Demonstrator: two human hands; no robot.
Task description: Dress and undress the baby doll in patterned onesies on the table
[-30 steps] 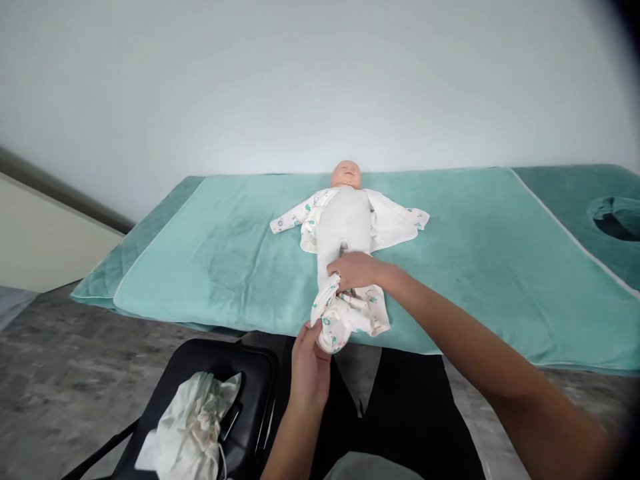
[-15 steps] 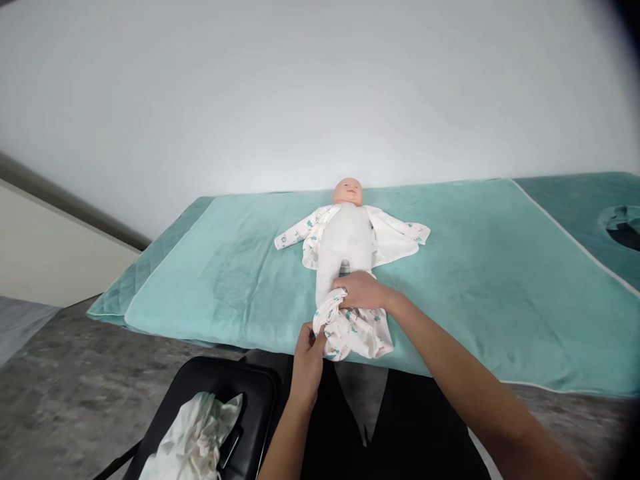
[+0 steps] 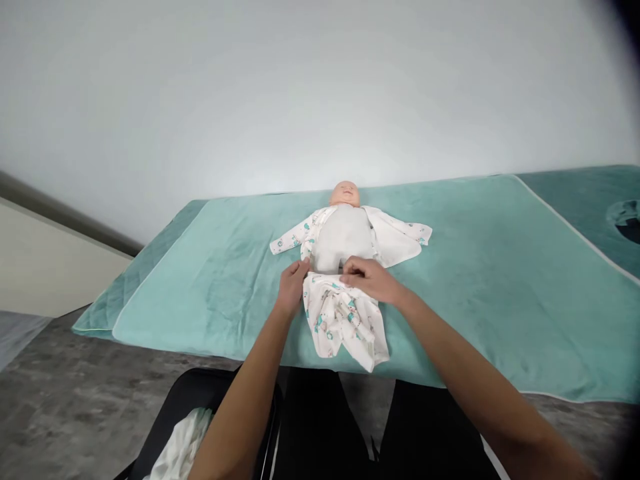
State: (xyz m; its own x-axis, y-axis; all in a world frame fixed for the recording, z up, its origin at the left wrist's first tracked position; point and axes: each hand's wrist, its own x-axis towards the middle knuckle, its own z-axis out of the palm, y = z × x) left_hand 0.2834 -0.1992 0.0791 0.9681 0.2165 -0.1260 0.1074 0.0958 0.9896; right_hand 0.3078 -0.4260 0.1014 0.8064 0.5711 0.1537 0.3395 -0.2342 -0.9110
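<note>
A baby doll [image 3: 343,233] lies on its back on the teal-covered bed, head toward the wall. An open white printed jacket [image 3: 397,239] is on its arms, its front spread to both sides. White printed baby trousers [image 3: 345,320] cover the doll's legs up to the thighs. My left hand [image 3: 294,283] is closed on the waistband at the left edge. My right hand [image 3: 370,279] pinches the waistband near the middle, its fingers curled between the doll's thighs. The lower legs are hidden under the cloth.
The teal bed cover [image 3: 490,287] stretches to both sides, with a wall [image 3: 320,87] behind it. A black chair [image 3: 200,383] holding crumpled white cloth [image 3: 183,443] stands at the lower left. A dark round opening [image 3: 627,227] shows at the far right.
The trousers have moved up the doll's legs from around the lower legs to the thighs. My left hand has shifted up to the waistband, and my right hand has moved slightly up.
</note>
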